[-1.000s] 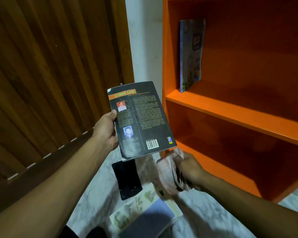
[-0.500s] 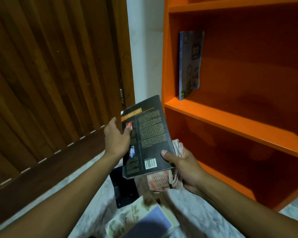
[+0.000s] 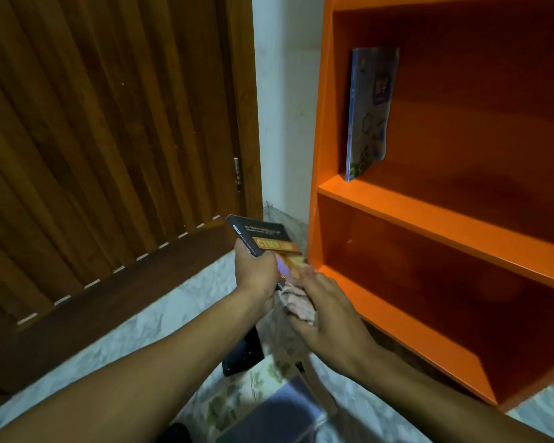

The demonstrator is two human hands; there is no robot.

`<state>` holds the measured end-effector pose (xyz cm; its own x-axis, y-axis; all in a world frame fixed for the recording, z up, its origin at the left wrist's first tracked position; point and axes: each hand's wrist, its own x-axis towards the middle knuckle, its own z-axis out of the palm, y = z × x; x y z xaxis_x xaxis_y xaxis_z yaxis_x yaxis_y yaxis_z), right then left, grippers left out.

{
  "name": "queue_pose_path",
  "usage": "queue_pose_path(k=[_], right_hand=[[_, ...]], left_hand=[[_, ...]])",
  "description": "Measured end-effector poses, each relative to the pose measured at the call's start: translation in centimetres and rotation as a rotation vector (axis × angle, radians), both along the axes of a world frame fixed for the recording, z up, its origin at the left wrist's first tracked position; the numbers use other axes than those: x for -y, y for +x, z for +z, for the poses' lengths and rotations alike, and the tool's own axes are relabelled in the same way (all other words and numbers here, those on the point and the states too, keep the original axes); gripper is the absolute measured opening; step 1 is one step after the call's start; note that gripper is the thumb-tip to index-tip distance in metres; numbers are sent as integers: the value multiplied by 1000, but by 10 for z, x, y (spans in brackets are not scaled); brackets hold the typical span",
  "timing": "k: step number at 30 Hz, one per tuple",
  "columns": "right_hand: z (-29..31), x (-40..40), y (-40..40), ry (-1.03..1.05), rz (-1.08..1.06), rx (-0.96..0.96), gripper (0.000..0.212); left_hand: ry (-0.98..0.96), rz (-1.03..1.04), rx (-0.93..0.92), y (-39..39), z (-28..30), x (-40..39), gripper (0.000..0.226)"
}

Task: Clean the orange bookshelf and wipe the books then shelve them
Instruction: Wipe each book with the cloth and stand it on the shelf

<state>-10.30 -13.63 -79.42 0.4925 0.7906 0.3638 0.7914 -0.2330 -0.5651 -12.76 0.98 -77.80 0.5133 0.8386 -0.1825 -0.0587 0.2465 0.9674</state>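
Since the earlier frame the dark book (image 3: 263, 241) has been turned over: the back cover with its barcode faced the camera then, and now the front with an orange "CYBER" title band faces up, spine to the left. The right hand (image 3: 328, 318) has shifted from gripping the book's lower corner to pressing the cloth (image 3: 296, 302) against the cover.

In the head view, two hands work in front of the orange bookshelf (image 3: 429, 219). The left hand (image 3: 255, 271) has its fingers curled round the spine side of the book, holding it tilted above the floor (image 3: 141, 334). The right hand's fingers are bent over the crumpled pinkish cloth, holding it at the near end of the cover.

Four books are visible: the one in hand, one blue book (image 3: 370, 110) standing upright at the left end of the upper shelf board against the side panel, and two lying on the floor below the arms, a black one (image 3: 242, 356) and a pale one with a leafy print (image 3: 237, 398). There is one cloth.

The shelf shows two open compartments; the rest of the upper board to the right of the blue book is bare, and so is the lower compartment. The held book sits just left of the shelf's front left edge, beside a slatted wooden door (image 3: 109, 139).
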Motion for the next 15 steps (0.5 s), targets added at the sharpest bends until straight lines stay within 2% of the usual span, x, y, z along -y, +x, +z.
queue_pose_path(k=[4,6,7,9,11,13,15], right_hand=[[-2,-2,4,-86,-66,-115,36],[3,-2,15,-26,-127,-270,31],[13,0,21,57,-200,-439,23],[34,6,40,245,-385,-987,13],[50,16,62,377,-489,-1443,18],[61,25,81,538,-505,-1632,27],[74,31,93,682,-484,-1604,29]], left_hand=[[-24,-57,78,-5,10,2,37],[14,-110,83,-8,15,-4,34],[28,-138,82,-10,18,-6,33],[42,-181,67,-14,20,-10,32],[41,-212,78,-18,20,-13,35],[50,-240,86,-24,21,-14,38],[66,-286,78,-31,22,-14,38]])
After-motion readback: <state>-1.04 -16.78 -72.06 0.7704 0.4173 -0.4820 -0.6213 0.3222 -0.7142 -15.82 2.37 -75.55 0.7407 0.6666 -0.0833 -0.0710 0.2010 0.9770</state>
